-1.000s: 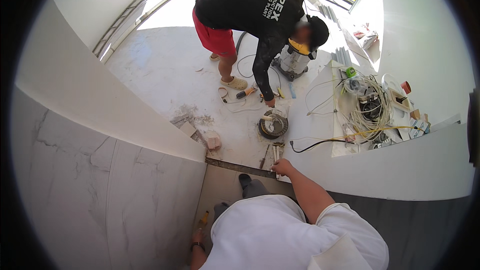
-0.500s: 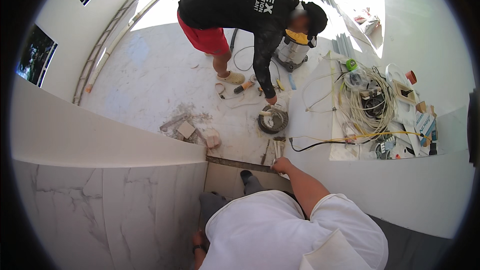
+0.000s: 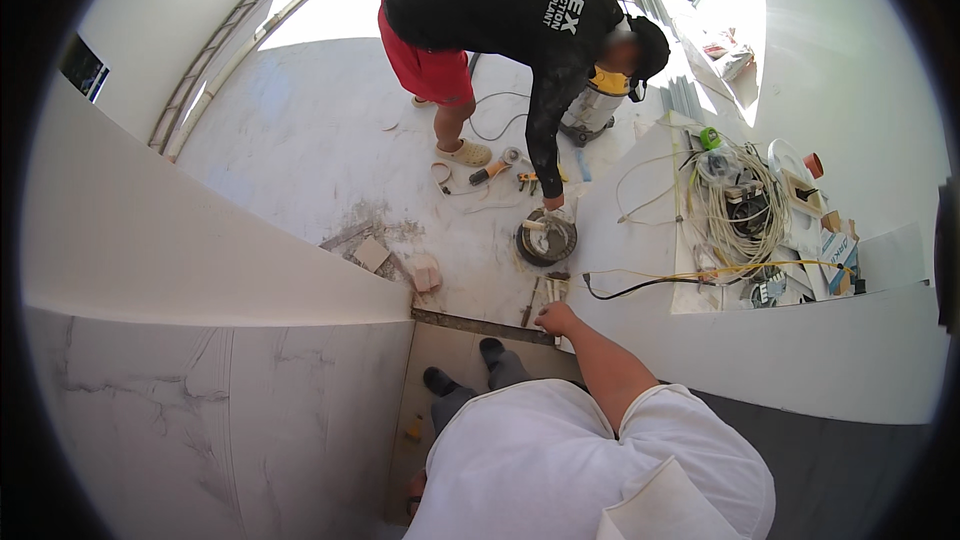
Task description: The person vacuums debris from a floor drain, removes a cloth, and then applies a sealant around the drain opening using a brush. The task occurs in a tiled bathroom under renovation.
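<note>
My right hand (image 3: 556, 318) reaches out over the doorway edge, fingers curled together. They are at a thin pale strip (image 3: 553, 290), but what they grip is too small to make out. Past it on the floor stands a round dark bucket (image 3: 545, 238) with grey mix inside. A co-worker (image 3: 490, 0) in a black top and red shorts bends over this bucket, one hand at its rim. A slim dark tool (image 3: 530, 302) lies left of my right hand. My left hand (image 3: 416, 487) hangs low beside my white shirt, its fingers mostly hidden.
Left of the bucket lie a square tile (image 3: 371, 254) and a pinkish block (image 3: 425, 274). An orange angle grinder (image 3: 490, 172) rests by the co-worker's foot, near a vacuum (image 3: 588, 112). Coiled cables (image 3: 755, 200) cover the right-hand ledge. A marbled wall panel (image 3: 150, 410) stands left.
My right hand has shifted slightly left and nearer to the far side. My feet show more fully, and a small yellow thing shows on the floor. The co-worker still bends over the bucket.
</note>
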Motion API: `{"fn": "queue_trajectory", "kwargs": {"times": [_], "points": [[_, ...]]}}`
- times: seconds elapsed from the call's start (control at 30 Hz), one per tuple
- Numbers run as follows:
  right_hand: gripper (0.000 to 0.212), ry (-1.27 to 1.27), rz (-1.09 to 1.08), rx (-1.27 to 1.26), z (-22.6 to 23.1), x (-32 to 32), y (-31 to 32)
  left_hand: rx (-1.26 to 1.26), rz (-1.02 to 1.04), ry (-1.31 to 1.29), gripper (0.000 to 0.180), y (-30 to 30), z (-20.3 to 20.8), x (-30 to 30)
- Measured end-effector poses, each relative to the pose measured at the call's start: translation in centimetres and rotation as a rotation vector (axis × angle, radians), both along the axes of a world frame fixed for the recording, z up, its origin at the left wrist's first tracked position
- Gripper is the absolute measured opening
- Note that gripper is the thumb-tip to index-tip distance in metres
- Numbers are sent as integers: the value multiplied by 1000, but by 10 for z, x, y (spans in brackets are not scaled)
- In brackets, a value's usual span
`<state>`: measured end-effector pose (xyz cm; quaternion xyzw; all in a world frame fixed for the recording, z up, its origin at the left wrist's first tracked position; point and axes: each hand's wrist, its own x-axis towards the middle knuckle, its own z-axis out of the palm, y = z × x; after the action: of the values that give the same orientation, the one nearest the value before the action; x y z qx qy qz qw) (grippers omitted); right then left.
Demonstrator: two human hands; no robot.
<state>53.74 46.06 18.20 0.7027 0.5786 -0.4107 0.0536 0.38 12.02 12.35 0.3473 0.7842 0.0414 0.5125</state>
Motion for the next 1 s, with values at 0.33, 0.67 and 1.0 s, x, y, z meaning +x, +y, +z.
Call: {"fn": "queue_trajectory", "kwargs": {"times": [0.33, 0.67, 1.0], "points": [[37, -329, 765, 162, -13, -10, -7, -7, 838, -434, 22, 68, -25, -27], [26, -274, 614, -32, -22, -21, 50, -52, 639, -263, 21, 103, -21, 1], [49, -59, 275, -107, -41, 3, 139, 4, 613, -186, 21, 121, 15, 66]]}}
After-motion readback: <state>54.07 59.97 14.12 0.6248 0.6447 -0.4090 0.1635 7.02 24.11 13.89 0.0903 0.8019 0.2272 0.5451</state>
